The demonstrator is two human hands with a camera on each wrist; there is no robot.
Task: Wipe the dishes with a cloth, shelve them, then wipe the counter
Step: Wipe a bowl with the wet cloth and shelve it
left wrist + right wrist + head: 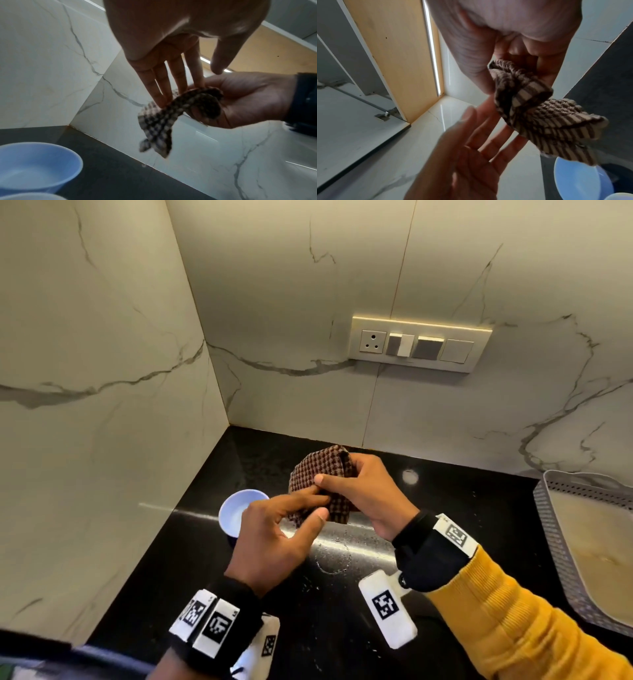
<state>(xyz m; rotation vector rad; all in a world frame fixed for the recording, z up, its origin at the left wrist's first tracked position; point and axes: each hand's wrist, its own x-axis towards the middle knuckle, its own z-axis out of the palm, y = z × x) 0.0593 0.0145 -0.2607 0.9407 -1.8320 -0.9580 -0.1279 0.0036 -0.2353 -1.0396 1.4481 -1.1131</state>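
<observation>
A brown checked cloth [317, 470] hangs bunched above the black counter [342, 611], gripped in my right hand [337, 475] with thumb on top and fingers curled behind. My left hand [320, 506] reaches in from the left with straight fingers that touch the cloth's lower edge. The left wrist view shows those fingers [164, 86] flat against the cloth [159, 121], with the thumb held apart. In the right wrist view the cloth [547, 119] droops from the curled fingers. A light blue bowl [236, 510] stands upright on the counter just left of my hands.
Marble walls meet in a corner behind the bowl. A switch panel [418, 344] sits on the back wall. A grey perforated basket [551, 542] stands at the counter's right edge. A second pale rim [25, 196] shows beside the blue bowl [34, 166].
</observation>
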